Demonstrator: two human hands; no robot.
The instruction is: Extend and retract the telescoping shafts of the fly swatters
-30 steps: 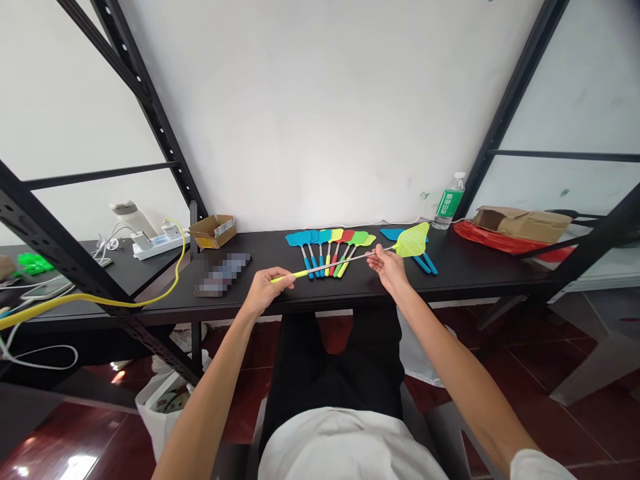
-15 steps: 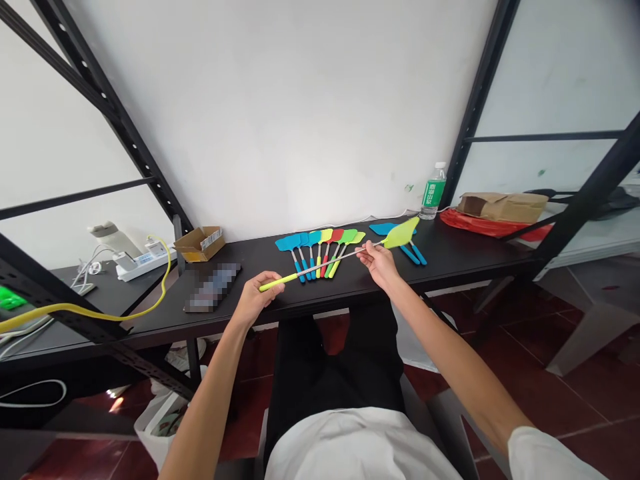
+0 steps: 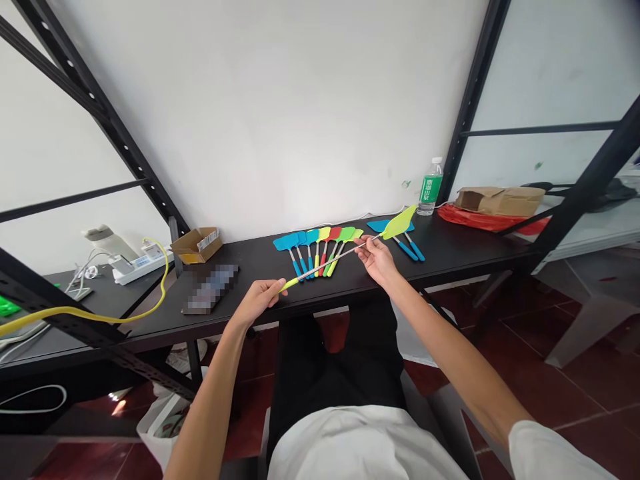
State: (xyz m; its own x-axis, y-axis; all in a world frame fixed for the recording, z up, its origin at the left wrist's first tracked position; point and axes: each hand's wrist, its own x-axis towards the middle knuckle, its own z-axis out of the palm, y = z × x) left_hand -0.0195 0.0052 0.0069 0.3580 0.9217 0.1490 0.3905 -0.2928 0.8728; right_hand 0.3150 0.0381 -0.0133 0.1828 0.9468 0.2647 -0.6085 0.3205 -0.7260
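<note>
A yellow-green telescopic fly swatter [image 3: 401, 223] is held slantwise above the front of the black table, its thin metal rod drawn out long. My left hand [image 3: 261, 297] is closed around its handle, covering much of the grip. The fingers of my right hand [image 3: 378, 259] pinch the rod just below the paddle. Behind the rod lies a row of several short fly swatters [image 3: 334, 234] in blue, yellow, red and green, handles toward me. To the right, partly behind the held paddle, are blue fly swatters [image 3: 407, 248].
A green-labelled water bottle [image 3: 431, 187] stands at the back right, with a torn cardboard box [image 3: 500, 200] on red plastic [image 3: 480, 218] beyond it. At left are a small open box [image 3: 197, 245], a blurred-out flat object [image 3: 212, 289] and a power strip [image 3: 145, 265]. Black shelf posts [image 3: 107, 123] flank the table.
The held fly swatter has turned a little, its paddle slightly higher. More of its handle is now covered by my left hand. The camera view has shifted slightly.
</note>
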